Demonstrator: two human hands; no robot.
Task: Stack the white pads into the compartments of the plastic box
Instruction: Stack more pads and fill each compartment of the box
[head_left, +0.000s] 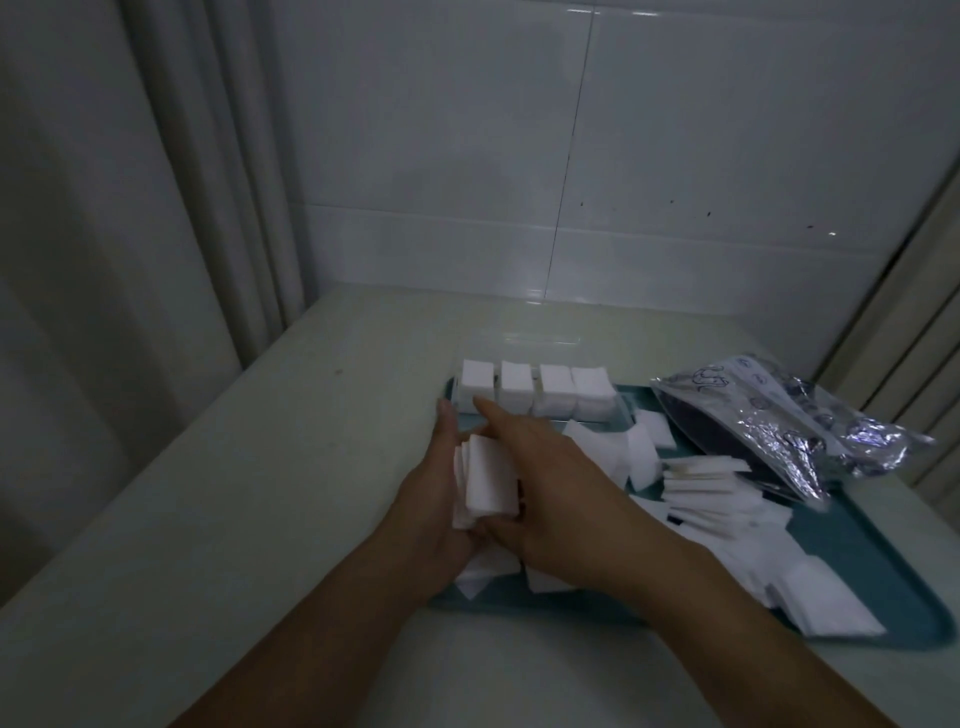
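We see the plastic box (621, 410) standing at the far edge of the teal tray (852, 540), and its four compartments in view each already carry a tall block of white pads (556, 397), rising above the clear walls, so we judge the task well advanced. What is left looks considerable all the same: loose pads (722, 499) lie scattered and fanned across the tray to the right and near side, some overlapping, some partly under the arms. Between the hands we hold a small stack of pads (488, 480) on edge, just short of the box. Our left hand (439, 486) cups the stack from the left with fingers reaching forward; our right hand (545, 478) closes on it from the right, thumb beneath and fingers curled over the top, index finger stretched toward the box. Each grip is closed only as far as the stack allows. A crinkled silver foil bag (779, 421) rests on the tray's far right corner, and the tray sits on a pale surface (260, 467) against a tiled wall (571, 156).
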